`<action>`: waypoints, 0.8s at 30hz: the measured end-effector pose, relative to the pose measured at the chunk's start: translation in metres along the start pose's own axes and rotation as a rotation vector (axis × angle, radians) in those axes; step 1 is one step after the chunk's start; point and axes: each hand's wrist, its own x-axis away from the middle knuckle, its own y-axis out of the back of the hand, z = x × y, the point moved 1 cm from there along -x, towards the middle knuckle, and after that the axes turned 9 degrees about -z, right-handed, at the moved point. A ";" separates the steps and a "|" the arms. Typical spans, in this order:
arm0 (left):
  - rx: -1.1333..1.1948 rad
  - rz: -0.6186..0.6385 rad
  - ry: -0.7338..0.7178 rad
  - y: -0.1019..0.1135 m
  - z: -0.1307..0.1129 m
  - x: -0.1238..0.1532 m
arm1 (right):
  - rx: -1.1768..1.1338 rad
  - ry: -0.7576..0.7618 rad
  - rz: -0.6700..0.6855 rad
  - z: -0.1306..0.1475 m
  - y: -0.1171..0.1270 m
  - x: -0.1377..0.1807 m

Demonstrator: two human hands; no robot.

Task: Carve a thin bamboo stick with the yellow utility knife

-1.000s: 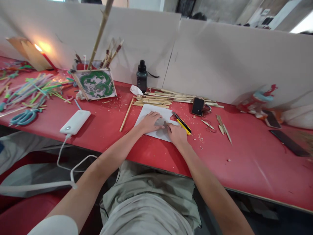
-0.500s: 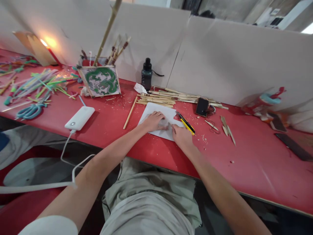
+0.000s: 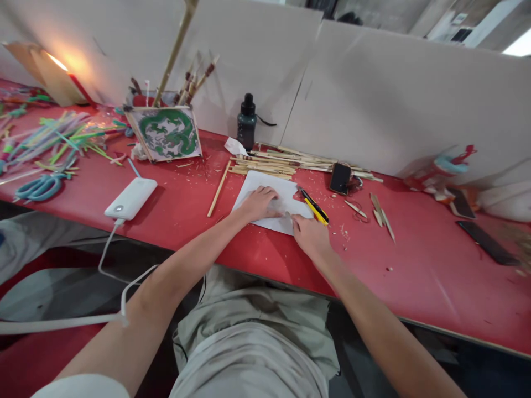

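Note:
A white sheet of paper [image 3: 265, 185] lies on the red table [image 3: 415, 265]. My left hand [image 3: 258, 202] rests on the paper, fingers curled down and pressing it. My right hand [image 3: 310, 234] sits at the paper's near right edge, fingers closed in a pinch at the sheet; what it pinches is too small to make out. A yellow and black utility knife [image 3: 313, 205] lies just right of the paper, beside my right hand.
Bamboo sticks [image 3: 274, 163] lie behind the paper, next to a dark bottle [image 3: 246, 121]. A dragon picture [image 3: 168, 132], white power bank [image 3: 130, 198], scissors [image 3: 39, 187] and coloured straws are on the left. Phones [image 3: 340, 178] and bamboo slivers [image 3: 379, 213] lie right.
My right hand has slid slightly toward me along the paper's right edge. The left hand stays on the sheet. The view has shifted a little.

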 end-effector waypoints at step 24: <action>-0.007 0.032 0.066 0.008 -0.007 -0.002 | 0.000 -0.024 0.015 0.025 0.008 -0.064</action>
